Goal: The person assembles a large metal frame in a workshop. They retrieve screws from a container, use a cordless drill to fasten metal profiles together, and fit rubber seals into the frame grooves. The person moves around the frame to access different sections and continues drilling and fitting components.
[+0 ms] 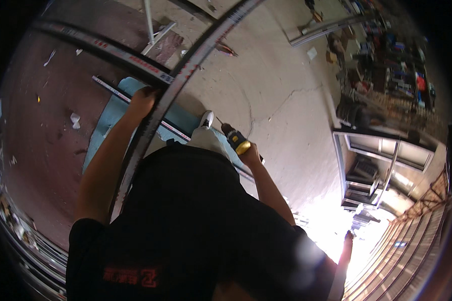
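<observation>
My right hand (251,154) is closed round the grip of a black and yellow cordless drill (237,140). The thin bit of the drill points away from me, up and to the left, touching nothing. At the left, my left hand (143,102) grips a long dark metal frame (188,67) close to the corner where a crossbar (113,52) joins it. Some of its fingers are hidden behind the frame. Beneath the frame, a narrow metal strip (175,131) lies across a teal sheet (108,118) on the floor.
My white shoe (206,119) stands by the teal sheet. A thin metal stand (150,30) rises beyond the crossbar. At the right are cluttered shelves (397,75) and a metal-framed window or door unit (381,148). Stacked metal lengths (40,263) lie at the lower left.
</observation>
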### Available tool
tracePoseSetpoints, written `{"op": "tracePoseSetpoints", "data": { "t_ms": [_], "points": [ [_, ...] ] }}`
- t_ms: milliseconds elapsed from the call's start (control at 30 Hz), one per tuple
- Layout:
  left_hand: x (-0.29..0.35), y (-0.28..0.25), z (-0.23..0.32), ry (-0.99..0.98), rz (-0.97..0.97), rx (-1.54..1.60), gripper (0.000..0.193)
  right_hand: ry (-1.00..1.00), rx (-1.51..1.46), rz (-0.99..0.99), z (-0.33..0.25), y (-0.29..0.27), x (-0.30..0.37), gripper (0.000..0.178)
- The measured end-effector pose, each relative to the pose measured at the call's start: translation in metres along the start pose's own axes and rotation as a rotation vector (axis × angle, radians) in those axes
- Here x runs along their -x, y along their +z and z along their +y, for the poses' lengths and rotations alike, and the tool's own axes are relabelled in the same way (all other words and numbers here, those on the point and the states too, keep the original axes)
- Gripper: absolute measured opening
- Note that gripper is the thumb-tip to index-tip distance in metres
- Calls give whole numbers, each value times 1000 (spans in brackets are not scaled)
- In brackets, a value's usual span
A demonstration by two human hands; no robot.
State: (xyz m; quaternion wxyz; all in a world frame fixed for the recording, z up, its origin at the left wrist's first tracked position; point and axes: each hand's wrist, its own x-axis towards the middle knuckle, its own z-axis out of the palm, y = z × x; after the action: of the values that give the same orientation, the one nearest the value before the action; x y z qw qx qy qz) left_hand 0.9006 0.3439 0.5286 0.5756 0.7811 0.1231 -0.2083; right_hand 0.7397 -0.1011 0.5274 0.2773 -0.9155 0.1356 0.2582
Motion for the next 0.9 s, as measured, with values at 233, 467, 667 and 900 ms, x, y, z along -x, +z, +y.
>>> {"op": "tracePoseSetpoints", "data": {
  "t_ms": [233,467,667,900],
  "points": [
    [45,0,17,54,408,-227,41,-334,-274,19,-42,-53,-17,32],
    [108,92,155,783,541,-454,34,-521,-403,-394,-71,-128,-43,29],
    [163,141,234,818,421,-629,38,-911,-675,-629,-122,-170,-39,36],
    [207,141,242,792,426,-743,64,-181,-1071,-1260,-173,-169,8,34]
  ]
}}
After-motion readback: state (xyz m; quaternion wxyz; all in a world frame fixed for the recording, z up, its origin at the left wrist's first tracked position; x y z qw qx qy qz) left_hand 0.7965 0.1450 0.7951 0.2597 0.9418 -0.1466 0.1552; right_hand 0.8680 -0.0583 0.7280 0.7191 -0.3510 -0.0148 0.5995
